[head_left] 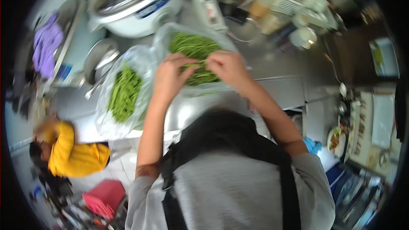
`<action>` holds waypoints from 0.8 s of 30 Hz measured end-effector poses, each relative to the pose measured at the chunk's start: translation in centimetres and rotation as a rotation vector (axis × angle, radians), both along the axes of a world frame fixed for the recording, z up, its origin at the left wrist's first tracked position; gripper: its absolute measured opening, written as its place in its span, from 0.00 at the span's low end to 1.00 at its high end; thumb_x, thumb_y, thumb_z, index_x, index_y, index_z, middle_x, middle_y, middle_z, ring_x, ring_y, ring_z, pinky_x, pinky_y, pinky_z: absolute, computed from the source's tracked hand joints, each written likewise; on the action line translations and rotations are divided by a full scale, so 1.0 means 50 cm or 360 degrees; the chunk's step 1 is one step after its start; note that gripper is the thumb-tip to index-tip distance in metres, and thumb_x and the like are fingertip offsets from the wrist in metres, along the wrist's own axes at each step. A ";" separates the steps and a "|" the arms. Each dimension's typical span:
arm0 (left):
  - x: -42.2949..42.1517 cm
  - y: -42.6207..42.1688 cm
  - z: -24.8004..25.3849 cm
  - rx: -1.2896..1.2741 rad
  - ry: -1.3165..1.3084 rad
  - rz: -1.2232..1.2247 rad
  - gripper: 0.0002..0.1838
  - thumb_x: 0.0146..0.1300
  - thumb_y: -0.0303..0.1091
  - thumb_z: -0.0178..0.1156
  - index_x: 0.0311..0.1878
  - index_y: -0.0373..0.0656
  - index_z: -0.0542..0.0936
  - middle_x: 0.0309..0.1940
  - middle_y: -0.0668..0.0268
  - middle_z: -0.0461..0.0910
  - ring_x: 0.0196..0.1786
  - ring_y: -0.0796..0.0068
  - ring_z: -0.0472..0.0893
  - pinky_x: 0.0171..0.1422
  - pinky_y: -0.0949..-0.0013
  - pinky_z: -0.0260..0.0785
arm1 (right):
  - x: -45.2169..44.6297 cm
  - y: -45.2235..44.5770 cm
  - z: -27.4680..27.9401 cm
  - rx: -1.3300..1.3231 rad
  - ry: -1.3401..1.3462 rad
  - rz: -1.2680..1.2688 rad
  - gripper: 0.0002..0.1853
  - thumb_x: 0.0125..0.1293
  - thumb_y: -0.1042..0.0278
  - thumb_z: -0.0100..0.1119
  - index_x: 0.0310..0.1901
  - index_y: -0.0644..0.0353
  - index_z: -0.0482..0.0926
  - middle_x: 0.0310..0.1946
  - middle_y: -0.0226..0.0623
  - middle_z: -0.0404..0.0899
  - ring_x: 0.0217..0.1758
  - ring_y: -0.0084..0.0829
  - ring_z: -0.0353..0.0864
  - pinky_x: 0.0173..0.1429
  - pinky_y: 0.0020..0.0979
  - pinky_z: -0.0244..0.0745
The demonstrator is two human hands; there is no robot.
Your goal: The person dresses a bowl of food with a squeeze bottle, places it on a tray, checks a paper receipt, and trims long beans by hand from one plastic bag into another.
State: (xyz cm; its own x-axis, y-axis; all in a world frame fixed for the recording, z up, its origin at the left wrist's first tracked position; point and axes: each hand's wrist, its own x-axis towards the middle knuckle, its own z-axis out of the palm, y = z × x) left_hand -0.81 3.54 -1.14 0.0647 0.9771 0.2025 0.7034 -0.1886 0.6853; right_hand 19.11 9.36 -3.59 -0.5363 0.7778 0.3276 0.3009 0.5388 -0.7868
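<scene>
Both of my hands are over a plastic-lined container (164, 38) heaped with long, thin green beans (194, 44). My left hand (170, 74) pinches a green bean between thumb and fingers. Close by on the right, my right hand (228, 66) has its fingertips pressed together, apparently on the same bean; motion blur hides the exact grip. Left of my left forearm lies an open clear plastic bag (102, 121) with shorter green bean pieces (124, 93) in it.
A large white cooker (132, 23) stands behind, with metal bowls (96, 61) at its left. Bottles and cups (266, 2) crowd the back right of the steel counter (191, 113). A person in a yellow top (68, 153) is at the left. A red bin (104, 198) sits below.
</scene>
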 end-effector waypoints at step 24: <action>0.068 0.050 -0.119 0.0166 -0.0999 0.0667 0.11 0.63 0.31 0.68 0.42 0.32 0.84 0.32 0.65 0.84 0.35 0.84 0.76 0.41 0.77 0.69 | 0.002 -0.006 -0.070 -0.0578 0.0001 -0.0272 0.20 0.65 0.52 0.65 0.28 0.64 0.81 0.18 0.40 0.76 0.18 0.35 0.70 0.30 0.35 0.68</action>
